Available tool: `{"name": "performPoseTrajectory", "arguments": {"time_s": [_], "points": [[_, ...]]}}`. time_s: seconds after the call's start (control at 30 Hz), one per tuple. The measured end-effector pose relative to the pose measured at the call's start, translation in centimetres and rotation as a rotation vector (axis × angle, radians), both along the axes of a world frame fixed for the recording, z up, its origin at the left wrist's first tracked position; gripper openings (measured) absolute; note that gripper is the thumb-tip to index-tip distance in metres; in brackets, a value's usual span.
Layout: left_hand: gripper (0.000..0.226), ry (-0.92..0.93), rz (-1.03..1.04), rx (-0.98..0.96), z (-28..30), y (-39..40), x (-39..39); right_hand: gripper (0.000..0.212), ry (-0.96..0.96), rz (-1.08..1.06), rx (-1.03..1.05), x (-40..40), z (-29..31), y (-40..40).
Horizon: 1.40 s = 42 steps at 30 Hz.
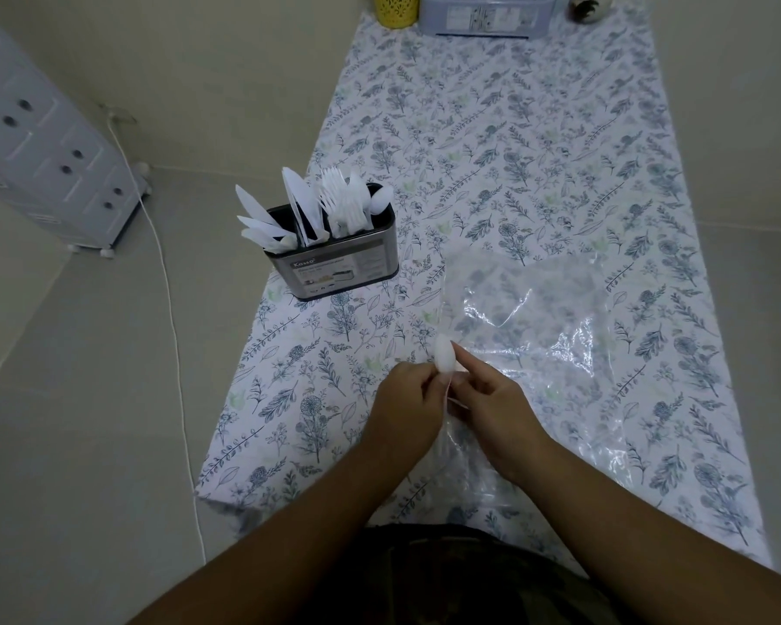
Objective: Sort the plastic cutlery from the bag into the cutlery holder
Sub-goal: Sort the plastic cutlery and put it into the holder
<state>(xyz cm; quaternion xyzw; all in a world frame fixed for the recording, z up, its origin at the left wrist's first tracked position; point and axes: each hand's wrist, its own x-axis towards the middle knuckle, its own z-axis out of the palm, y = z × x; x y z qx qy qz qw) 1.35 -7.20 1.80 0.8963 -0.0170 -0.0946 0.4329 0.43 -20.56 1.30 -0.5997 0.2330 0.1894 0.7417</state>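
Note:
A white plastic spoon (444, 357) stands upright between both hands near the table's front, its bowl above the fingers. My left hand (404, 410) and my right hand (492, 401) both pinch its handle. A clear plastic bag (537, 327) lies flat and crumpled on the cloth just right of and under the hands. The steel cutlery holder (334, 268) stands at the table's left edge, with white knives on the left, forks in the middle and a spoon on the right.
A floral tablecloth (560, 151) covers the long table. At the far end stand a yellow cup (397, 9), a grey basket (485, 15) and a dark round object (589, 6). A white drawer unit (50, 151) and a cable (172, 318) are on the floor to the left.

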Motion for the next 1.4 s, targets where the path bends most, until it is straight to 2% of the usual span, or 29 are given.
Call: {"name": "performPoseTrajectory", "arguments": {"time_s": [0.13,0.2,0.3,0.47,0.6,0.77,0.93,1.03,1.17,1.4], "points": [[0.016,-0.047,-0.008,-0.019,0.3,0.4,-0.1,0.040,-0.064,0.039,-0.044,0.2,0.4,0.1],[0.007,-0.038,0.029,-0.103,0.4,0.6,0.0,0.039,-0.090,0.075,-0.052,0.4,0.9,0.3],[0.011,0.001,0.086,-0.234,0.5,1.1,0.3,0.040,-0.163,0.127,-0.115,0.5,1.3,0.5],[0.014,0.055,0.118,-0.315,0.4,1.7,0.3,0.043,-0.140,0.056,-0.057,0.6,0.9,0.3],[0.017,0.016,0.123,-0.297,0.6,2.0,0.2,0.047,-0.138,0.062,-0.046,1.2,1.0,0.2],[0.026,-0.148,0.137,-0.247,2.9,2.5,2.6,0.036,-0.287,0.175,-0.105,4.5,3.4,0.5],[0.031,-0.362,0.145,-0.199,8.6,3.5,9.4,0.034,-0.539,0.198,-0.383,12.0,9.2,1.7],[0.027,-0.471,0.160,-0.168,12.6,4.5,14.0,0.035,-0.653,0.160,-0.438,16.7,12.7,2.6],[0.025,-0.515,0.151,-0.154,14.4,5.5,17.7,0.034,-0.722,0.130,-0.432,20.5,14.2,4.0],[0.020,-0.454,0.164,-0.083,12.0,6.8,18.3,0.029,-0.724,0.170,-0.491,21.7,11.1,5.3]]}}
